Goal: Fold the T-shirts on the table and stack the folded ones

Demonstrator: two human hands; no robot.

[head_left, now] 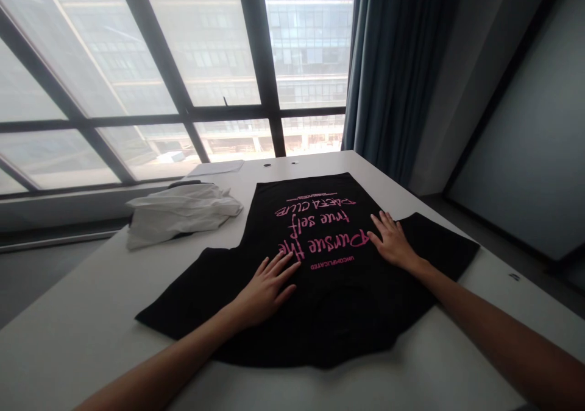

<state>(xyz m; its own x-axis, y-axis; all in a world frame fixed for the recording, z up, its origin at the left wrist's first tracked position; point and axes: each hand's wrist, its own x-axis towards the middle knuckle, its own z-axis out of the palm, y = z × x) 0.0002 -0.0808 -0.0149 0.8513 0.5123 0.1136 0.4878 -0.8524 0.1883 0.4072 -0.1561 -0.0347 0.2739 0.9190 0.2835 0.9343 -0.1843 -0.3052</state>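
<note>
A black T-shirt (338, 313) with pink lettering lies spread on the white table, its collar end toward me and its hem at the far side. The sleeves stick out to the left and right. My left hand (267, 289) rests flat on the shirt's left part, fingertips at the edge of the print. On the right, my right hand (392, 240) lies on the cloth near the other end of the lettering, fingers spread. Neither hand grips the fabric.
A crumpled white garment (183, 210) lies at the table's left, with something dark under it. Flat white sheets (217, 167) sit at the far edge. The white table (91, 338) stands by large windows, and a blue curtain (397, 76) hangs at the right.
</note>
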